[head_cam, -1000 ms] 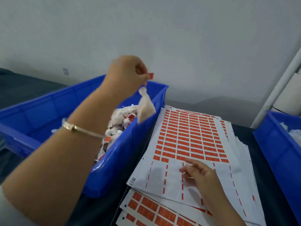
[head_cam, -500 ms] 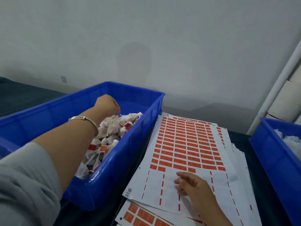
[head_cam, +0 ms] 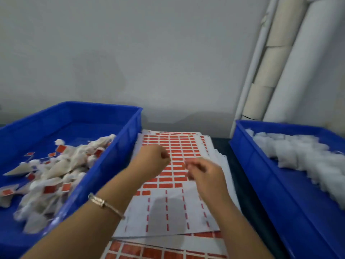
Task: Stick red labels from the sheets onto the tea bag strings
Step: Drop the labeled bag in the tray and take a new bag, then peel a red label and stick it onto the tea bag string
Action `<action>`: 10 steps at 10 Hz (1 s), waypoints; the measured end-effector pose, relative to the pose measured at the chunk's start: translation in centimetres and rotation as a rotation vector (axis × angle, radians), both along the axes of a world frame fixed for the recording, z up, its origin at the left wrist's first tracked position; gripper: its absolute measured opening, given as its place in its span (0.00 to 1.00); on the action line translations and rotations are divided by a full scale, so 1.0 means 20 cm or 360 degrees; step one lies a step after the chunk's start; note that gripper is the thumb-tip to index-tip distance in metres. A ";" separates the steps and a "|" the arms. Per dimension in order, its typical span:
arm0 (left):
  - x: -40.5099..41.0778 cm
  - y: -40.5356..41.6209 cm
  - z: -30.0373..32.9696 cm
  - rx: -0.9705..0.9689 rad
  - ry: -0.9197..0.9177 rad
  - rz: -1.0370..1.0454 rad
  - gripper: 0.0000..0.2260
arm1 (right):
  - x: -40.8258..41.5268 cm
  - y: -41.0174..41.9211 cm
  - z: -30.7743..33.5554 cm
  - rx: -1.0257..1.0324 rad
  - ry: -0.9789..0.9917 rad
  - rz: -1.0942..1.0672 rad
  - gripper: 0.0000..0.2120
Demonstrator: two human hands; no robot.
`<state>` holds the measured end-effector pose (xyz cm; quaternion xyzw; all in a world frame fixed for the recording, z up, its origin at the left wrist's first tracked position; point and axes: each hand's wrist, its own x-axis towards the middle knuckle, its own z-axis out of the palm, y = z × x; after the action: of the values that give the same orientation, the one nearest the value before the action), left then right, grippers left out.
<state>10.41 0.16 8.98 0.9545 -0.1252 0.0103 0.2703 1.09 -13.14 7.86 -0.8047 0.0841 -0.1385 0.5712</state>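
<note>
Red labels fill the top sheet [head_cam: 173, 159], the landmark at centre. Above it the left hand [head_cam: 152, 161] curls into a fist; the right hand [head_cam: 203, 174] pinches something small, too blurred to name. Left of the sheet, a blue bin [head_cam: 112, 165] collects tagged tea bags [head_cam: 56, 174]; right, another bin [head_cam: 261, 176] supplies untagged bags [head_cam: 302, 154], keeping both within reach.

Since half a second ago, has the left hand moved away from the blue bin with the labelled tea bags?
Yes. The left hand was inside the left blue bin; now it is out to the right of the bin's wall, over the label sheet, close to the right hand.
</note>
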 end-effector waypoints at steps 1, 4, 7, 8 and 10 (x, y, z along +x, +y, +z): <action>-0.08 -0.10 -0.19 -0.0071 0.0287 -0.0080 0.05 | 0.06 -0.13 0.19 -0.0007 -0.0088 -0.0046 0.08; -0.26 -0.26 -0.55 0.0353 0.0115 -0.0427 0.30 | 0.34 -1.08 0.32 -0.0236 0.0181 -0.0585 0.10; -0.19 -0.28 -0.61 0.0601 0.0115 -0.0421 0.34 | 0.47 -1.69 -0.20 -0.1058 0.0991 -0.0838 0.18; -0.15 -0.30 -0.62 0.0704 0.0130 -0.0474 0.35 | 0.49 -1.80 -0.36 -0.0901 0.0957 -0.0898 0.13; -0.15 -0.29 -0.62 0.0724 0.0109 -0.0500 0.34 | 0.59 -1.87 -0.39 -0.0891 0.1215 -0.0852 0.32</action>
<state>7.46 -5.71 -3.36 0.9594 -0.2616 -0.0923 0.0515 12.83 -50.56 0.15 -0.8695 0.4476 0.0059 0.2087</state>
